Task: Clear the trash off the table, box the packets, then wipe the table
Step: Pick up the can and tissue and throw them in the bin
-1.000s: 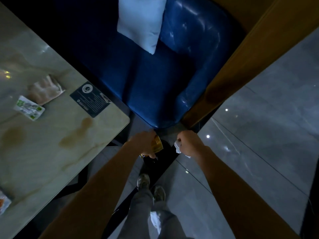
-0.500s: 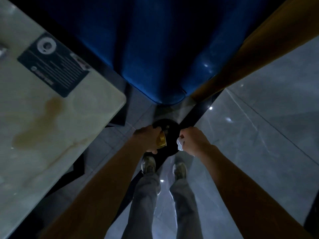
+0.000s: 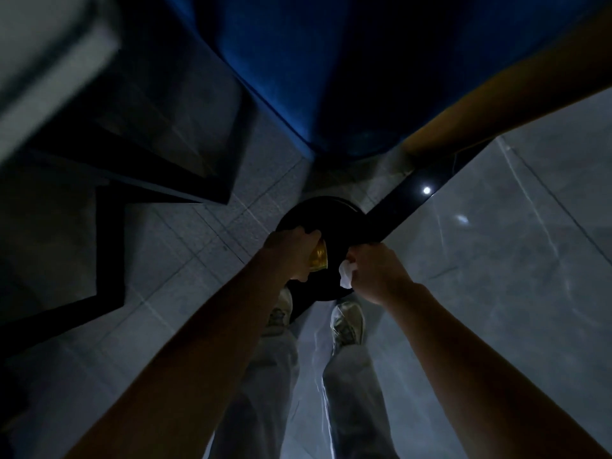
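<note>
My left hand [image 3: 291,251] is closed around a crumpled gold wrapper [image 3: 318,259]. My right hand [image 3: 376,270] grips a crumpled white tissue [image 3: 345,274] that pokes out on its left side. Both hands hover side by side over a round black bin [image 3: 334,212] standing on the floor just ahead of my shoes. The inside of the bin is dark and nothing in it can be made out. Only a blurred corner of the pale table [image 3: 43,58] shows at the top left.
A blue upholstered seat [image 3: 331,61] fills the top middle, with a tan wooden panel [image 3: 513,91] to its right. The table's black frame [image 3: 132,180] stands on the left. Grey glossy floor tiles [image 3: 496,260] lie on the right. My shoes [image 3: 347,321] are beneath the bin.
The view has tilted further down, so the table top with its packets has slid out of sight. Both hands have moved forward over the black bin, still holding the wrapper and tissue.
</note>
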